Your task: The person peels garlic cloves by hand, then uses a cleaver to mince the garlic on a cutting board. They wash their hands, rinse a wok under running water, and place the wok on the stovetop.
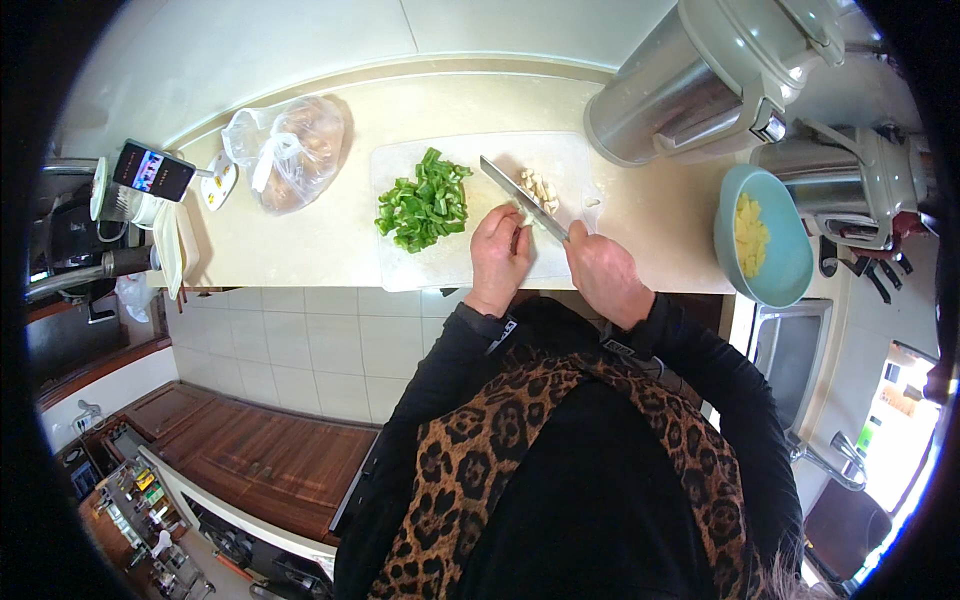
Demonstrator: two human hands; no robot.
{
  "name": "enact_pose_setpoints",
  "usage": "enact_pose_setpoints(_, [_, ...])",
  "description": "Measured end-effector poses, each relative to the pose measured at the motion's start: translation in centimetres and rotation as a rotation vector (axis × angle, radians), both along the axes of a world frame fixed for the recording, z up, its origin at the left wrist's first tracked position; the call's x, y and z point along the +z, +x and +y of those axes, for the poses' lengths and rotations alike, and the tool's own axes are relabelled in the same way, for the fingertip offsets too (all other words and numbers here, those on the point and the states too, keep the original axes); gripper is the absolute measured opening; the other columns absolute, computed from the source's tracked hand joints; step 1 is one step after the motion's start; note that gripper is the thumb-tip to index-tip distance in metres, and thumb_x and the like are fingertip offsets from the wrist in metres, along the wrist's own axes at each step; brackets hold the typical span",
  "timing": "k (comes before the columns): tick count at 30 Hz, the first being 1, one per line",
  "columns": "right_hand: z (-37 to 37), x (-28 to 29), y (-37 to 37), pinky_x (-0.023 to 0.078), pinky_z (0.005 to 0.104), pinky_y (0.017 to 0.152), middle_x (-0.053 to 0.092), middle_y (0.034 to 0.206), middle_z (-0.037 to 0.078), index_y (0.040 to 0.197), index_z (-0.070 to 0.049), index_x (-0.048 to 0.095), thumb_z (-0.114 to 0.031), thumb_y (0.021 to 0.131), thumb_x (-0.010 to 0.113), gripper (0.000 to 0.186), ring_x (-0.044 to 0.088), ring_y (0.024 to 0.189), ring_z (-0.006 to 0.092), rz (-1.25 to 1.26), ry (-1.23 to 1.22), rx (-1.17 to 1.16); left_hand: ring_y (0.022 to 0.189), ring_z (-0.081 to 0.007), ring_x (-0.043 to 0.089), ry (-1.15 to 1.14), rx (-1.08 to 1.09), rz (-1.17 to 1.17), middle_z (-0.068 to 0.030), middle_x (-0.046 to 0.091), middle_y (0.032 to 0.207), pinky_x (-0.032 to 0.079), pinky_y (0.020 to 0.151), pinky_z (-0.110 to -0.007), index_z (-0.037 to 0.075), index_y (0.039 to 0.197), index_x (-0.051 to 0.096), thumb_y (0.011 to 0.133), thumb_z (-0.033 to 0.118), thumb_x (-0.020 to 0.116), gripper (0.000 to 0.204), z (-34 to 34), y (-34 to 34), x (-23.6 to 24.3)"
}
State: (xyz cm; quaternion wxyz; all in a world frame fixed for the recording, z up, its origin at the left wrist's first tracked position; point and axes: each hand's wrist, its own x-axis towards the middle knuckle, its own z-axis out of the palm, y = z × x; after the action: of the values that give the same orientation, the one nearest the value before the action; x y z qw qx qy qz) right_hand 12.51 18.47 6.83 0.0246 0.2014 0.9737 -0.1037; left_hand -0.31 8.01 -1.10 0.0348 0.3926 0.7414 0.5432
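Note:
My right hand [605, 275] is closed round the handle of a kitchen knife [520, 197], whose blade points up and to the left over a white cutting board [425, 272]. Just left of the blade, the bent fingers of my left hand [498, 255] press a small pale piece, looking like a garlic clove [527, 217], against the board. Chopped garlic [541, 188] lies on the far side of the blade, some of it touching the steel. At the board's left sits a heap of cut green pepper [424, 203].
A tied plastic bag [298, 155] of brownish round things lies left of the board, near a phone [154, 171] on a stand. At right are a blue bowl [788, 245] of yellow chunks, two steel appliances [655, 95] and a sink [790, 350].

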Motion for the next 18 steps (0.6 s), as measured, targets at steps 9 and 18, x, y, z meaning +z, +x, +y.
enact_pose_setpoints(9, [0.75,0.33,0.38,0.048,0.0452,0.053,0.057,0.059,0.019,0.089,0.000,0.046,-0.015,0.093,0.057,0.018,0.061,0.057,0.0368,0.083,-0.203,-0.069,0.076,-0.0260,0.065,0.013,-0.017,0.060,-0.0141,0.063,0.101,0.054,0.067,-0.032,-0.003,0.092,0.064,0.075,-0.006,0.069,0.017,0.06,-0.27,-0.26])
enact_pose_setpoints(18, [0.74,0.39,-0.21,0.047,0.0461,0.053,0.057,0.059,0.020,0.090,0.001,0.047,-0.013,0.093,0.056,0.018,0.061,0.059,0.0379,0.088,-0.207,-0.074,0.077,-0.0275,0.065,0.038,-0.003,0.064,-0.0148,0.064,0.100,0.054,0.068,-0.033,-0.003,0.093,0.064,0.076,-0.005,0.069,0.018,-0.02,-0.19,-0.25])
